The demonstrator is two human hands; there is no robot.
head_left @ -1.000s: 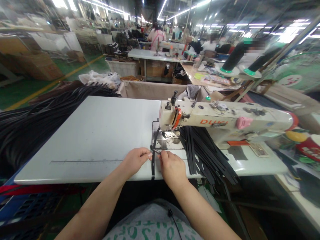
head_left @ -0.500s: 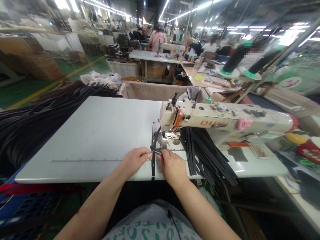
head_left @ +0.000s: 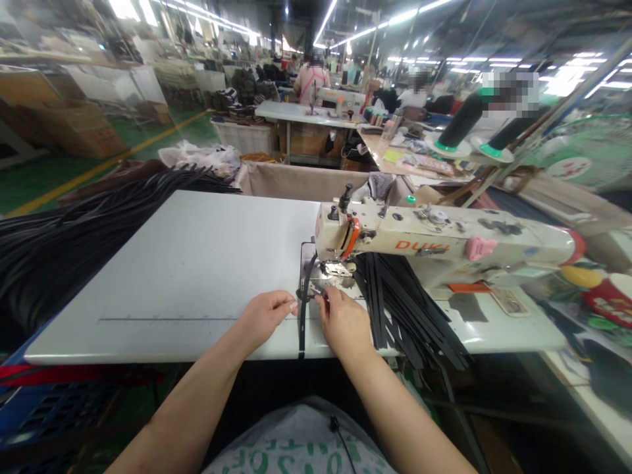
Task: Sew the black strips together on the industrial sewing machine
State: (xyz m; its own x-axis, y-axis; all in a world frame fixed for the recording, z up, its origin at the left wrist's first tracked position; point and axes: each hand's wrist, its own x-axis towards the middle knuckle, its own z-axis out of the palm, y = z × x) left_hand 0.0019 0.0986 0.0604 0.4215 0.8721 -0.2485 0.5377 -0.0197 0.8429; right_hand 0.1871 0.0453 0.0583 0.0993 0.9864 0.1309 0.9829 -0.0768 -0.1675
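A narrow black strap runs from the sewing machine's needle area toward me and reaches the table's front edge. Just left of it is my left hand, thumb and fingertips pinched together; whatever they hold, if anything, is hidden. On the strap's other side, my right hand pinches near the metal plate at a small dark, shiny piece too small to name. To the right of that hand, a pile of black straps lies fanned under the machine arm.
A big bundle of black strips hangs along the table's left side. A fabric-lined bin stands behind the table. Black thread cones are at the right, by a green fan. Other people sit farther back.
My right hand has shifted slightly up toward the machine, with the small dark piece. The left hand stays almost in place beside the strap.
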